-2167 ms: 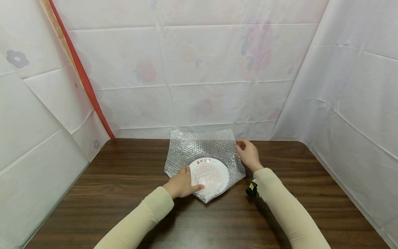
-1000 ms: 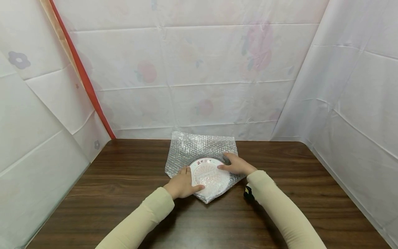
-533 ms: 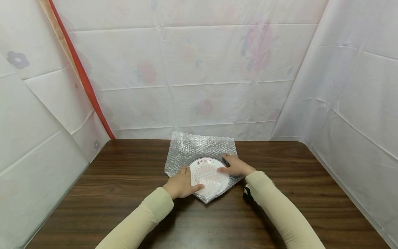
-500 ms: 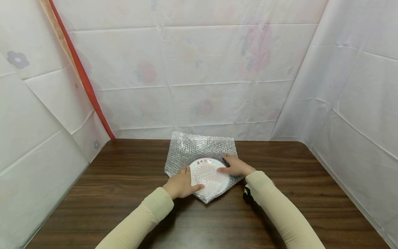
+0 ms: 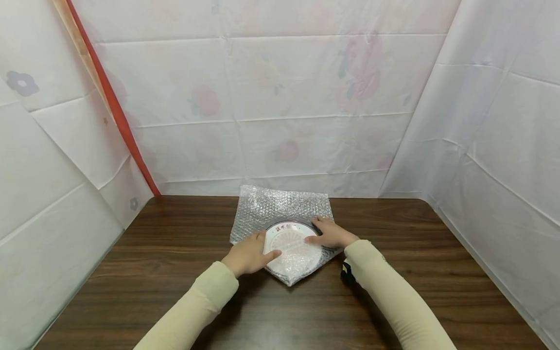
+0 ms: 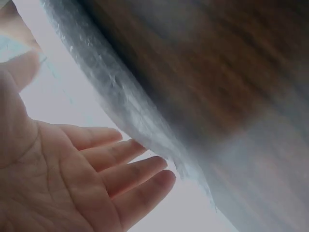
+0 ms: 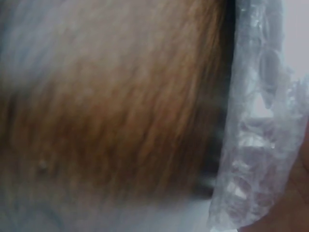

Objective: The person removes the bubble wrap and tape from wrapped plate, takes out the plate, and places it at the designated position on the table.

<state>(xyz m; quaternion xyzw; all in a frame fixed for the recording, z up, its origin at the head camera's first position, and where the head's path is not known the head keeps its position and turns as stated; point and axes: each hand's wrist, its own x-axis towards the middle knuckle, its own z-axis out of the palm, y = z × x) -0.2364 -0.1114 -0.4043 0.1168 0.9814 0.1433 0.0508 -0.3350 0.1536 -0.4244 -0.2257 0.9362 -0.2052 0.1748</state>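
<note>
A white plate (image 5: 295, 255) with a pink radial pattern and red characters on its rim lies on a sheet of clear bubble wrap (image 5: 280, 204). The near part of the wrap is folded over the plate into a point at the front. My left hand (image 5: 248, 253) is at the plate's left side, its thumb over the wrapped part. In the left wrist view its fingers (image 6: 135, 176) are extended beside the edge of the wrap. My right hand (image 5: 331, 233) rests at the plate's right edge, thumb on the plate and fingers spread over the wrap.
The bundle lies on a dark wood-grain table (image 5: 175, 272), near its far edge. Pale printed curtains (image 5: 284, 97) enclose the back and both sides, with a red strip (image 5: 115, 107) at left. A black device (image 5: 347, 274) is strapped below the right sleeve.
My right hand has moved from the wrap's right edge inward onto the plate's right side and stayed there. My left hand has just shifted slightly left, its thumb drawing back across the plate.
</note>
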